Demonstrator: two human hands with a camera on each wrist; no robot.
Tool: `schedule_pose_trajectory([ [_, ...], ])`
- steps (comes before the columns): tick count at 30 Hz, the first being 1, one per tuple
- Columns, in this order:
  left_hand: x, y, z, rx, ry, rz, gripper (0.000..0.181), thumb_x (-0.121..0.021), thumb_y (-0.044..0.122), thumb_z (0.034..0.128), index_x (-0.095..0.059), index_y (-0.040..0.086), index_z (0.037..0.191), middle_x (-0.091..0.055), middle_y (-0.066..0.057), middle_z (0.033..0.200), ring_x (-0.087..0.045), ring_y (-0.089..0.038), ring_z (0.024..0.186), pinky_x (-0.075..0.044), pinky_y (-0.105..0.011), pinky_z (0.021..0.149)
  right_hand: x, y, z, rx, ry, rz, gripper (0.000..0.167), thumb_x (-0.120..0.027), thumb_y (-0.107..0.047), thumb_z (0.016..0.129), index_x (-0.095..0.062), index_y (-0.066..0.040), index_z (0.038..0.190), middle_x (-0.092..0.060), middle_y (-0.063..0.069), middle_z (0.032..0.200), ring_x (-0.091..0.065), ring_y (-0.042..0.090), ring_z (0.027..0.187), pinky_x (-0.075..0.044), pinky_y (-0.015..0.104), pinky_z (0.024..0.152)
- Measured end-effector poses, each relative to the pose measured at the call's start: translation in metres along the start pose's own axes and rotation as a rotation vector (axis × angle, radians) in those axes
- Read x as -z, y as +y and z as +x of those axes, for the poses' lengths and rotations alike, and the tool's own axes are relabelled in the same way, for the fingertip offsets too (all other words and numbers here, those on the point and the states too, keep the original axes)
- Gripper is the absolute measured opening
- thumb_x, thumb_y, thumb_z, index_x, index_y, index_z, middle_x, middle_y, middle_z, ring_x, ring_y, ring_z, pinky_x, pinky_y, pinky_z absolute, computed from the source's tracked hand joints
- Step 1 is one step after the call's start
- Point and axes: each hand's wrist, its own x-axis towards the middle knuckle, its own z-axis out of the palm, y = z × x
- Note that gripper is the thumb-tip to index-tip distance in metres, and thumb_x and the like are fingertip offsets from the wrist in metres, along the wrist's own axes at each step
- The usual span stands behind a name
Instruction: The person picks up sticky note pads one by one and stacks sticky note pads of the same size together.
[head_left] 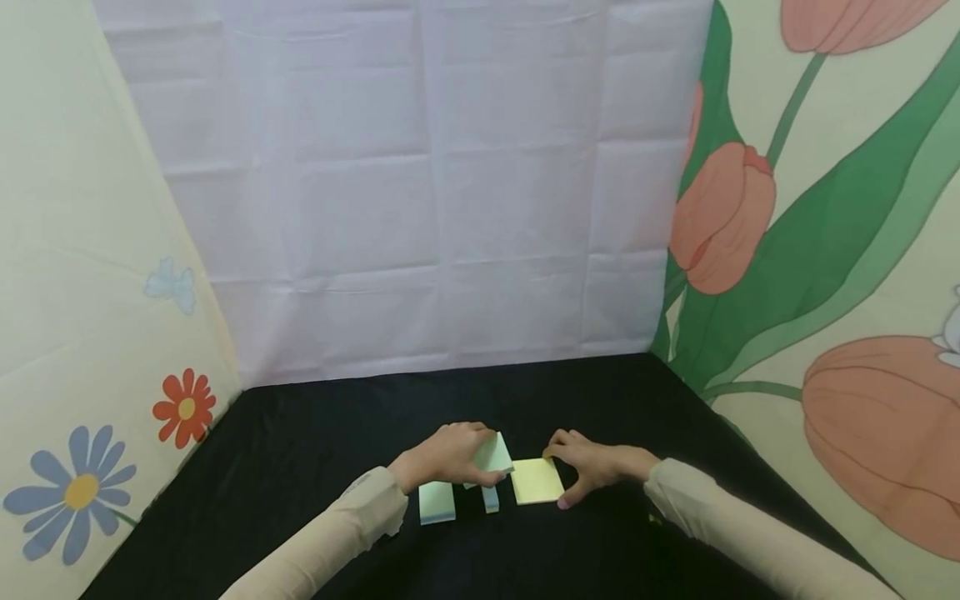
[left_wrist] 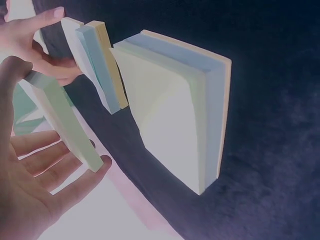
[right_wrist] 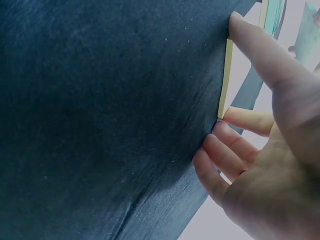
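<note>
My left hand grips a pale green sticky-note pad between thumb and fingertips, held above the black cloth. Beneath it, partly covered, lies a narrow blue-and-yellow stack of sticky notes. To its left sits a thick sticky-note stack, which the left wrist view shows layered green, blue and pale orange. My right hand pinches the yellow sticky-note pad on the cloth: the thumb is at its near right corner, the index finger at the far one. The right wrist view shows the pad's yellow edge between them.
A black cloth covers the table. Behind it hangs a creased white sheet, with flower-printed panels on both sides. A small yellow-green thing shows beside the right sleeve, mostly hidden.
</note>
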Motion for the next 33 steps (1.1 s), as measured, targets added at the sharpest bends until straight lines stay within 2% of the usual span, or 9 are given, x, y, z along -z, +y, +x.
schedule_pose_trajectory([
  [6,-0.002,0.005,0.006,-0.019,-0.009,-0.004,0.063,-0.067,0.053,0.0878,-0.062,0.007,0.131,-0.064,-0.004,0.116,-0.055,-0.007,0.080,-0.045,-0.019,0.061,-0.002,0.006,-0.002,0.025,-0.002,-0.019,0.072,-0.074,-0.057,0.082,-0.050,-0.014,0.134,-0.039,0.001,0.122,-0.038,0.021,0.106,-0.042,0.041,0.089],
  [14,-0.005,0.015,0.021,-0.078,-0.010,0.033,0.062,-0.067,0.054,0.0873,-0.063,0.008,0.128,-0.065,-0.001,0.108,-0.053,-0.004,0.075,-0.043,-0.016,0.057,0.018,-0.046,-0.011,-0.101,-0.026,0.002,0.068,-0.081,-0.041,0.081,-0.052,-0.006,0.132,-0.039,0.001,0.118,-0.038,0.021,0.106,-0.040,0.041,0.092],
  [19,-0.009,0.022,0.027,-0.093,-0.025,0.046,0.063,-0.065,0.056,0.0876,-0.063,0.008,0.128,-0.065,0.000,0.109,-0.052,-0.003,0.074,-0.042,-0.015,0.056,0.020,-0.053,-0.012,-0.154,-0.034,-0.023,0.066,-0.082,-0.036,0.081,-0.052,-0.009,0.133,-0.039,0.000,0.120,-0.038,0.018,0.107,-0.040,0.039,0.093],
  [24,-0.011,0.025,0.031,-0.125,-0.020,0.052,0.062,-0.066,0.055,0.0874,-0.064,0.008,0.127,-0.065,0.001,0.105,-0.051,-0.002,0.071,-0.042,-0.015,0.055,0.019,-0.050,-0.012,-0.139,-0.032,-0.020,0.067,-0.083,-0.036,0.081,-0.052,-0.008,0.133,-0.039,0.001,0.118,-0.038,0.019,0.106,-0.040,0.039,0.093],
  [28,-0.013,0.027,0.035,-0.131,-0.018,0.057,0.060,-0.066,0.054,0.0872,-0.064,0.008,0.125,-0.064,0.002,0.101,-0.051,-0.002,0.070,-0.042,-0.015,0.054,0.002,-0.001,0.000,-0.074,-0.023,-0.032,0.073,-0.079,-0.051,0.080,-0.050,-0.014,0.135,-0.038,-0.002,0.121,-0.038,0.018,0.106,-0.042,0.038,0.091],
  [29,-0.013,0.027,0.036,-0.126,-0.022,0.056,0.060,-0.067,0.054,0.0871,-0.064,0.009,0.125,-0.064,0.002,0.101,-0.050,-0.002,0.070,-0.041,-0.015,0.054,0.000,0.002,0.000,-0.043,-0.017,-0.063,0.076,-0.079,-0.052,0.080,-0.048,-0.013,0.137,-0.038,0.000,0.124,-0.038,0.019,0.108,-0.041,0.038,0.092],
  [31,-0.014,0.029,0.037,-0.118,-0.033,0.056,0.059,-0.067,0.054,0.0872,-0.064,0.008,0.125,-0.063,0.003,0.099,-0.050,-0.003,0.069,-0.041,-0.015,0.054,-0.013,0.035,0.010,-0.009,-0.017,-0.082,0.080,-0.074,-0.063,0.078,-0.046,-0.019,0.139,-0.037,-0.002,0.127,-0.037,0.018,0.110,-0.042,0.038,0.091],
  [32,-0.014,0.029,0.037,-0.117,-0.038,0.054,0.060,-0.067,0.054,0.0872,-0.064,0.008,0.125,-0.063,0.003,0.099,-0.050,-0.003,0.069,-0.041,-0.016,0.054,-0.014,0.035,0.011,-0.027,-0.025,-0.082,0.081,-0.074,-0.064,0.078,-0.046,-0.020,0.140,-0.036,-0.003,0.128,-0.037,0.018,0.111,-0.042,0.039,0.093],
  [33,-0.015,0.030,0.037,-0.117,-0.042,0.058,0.060,-0.066,0.054,0.0874,-0.064,0.008,0.126,-0.063,0.003,0.098,-0.050,-0.003,0.069,-0.041,-0.015,0.054,-0.020,0.049,0.015,-0.012,-0.023,-0.089,0.083,-0.072,-0.068,0.076,-0.045,-0.023,0.140,-0.036,-0.005,0.129,-0.036,0.016,0.112,-0.042,0.038,0.092],
])
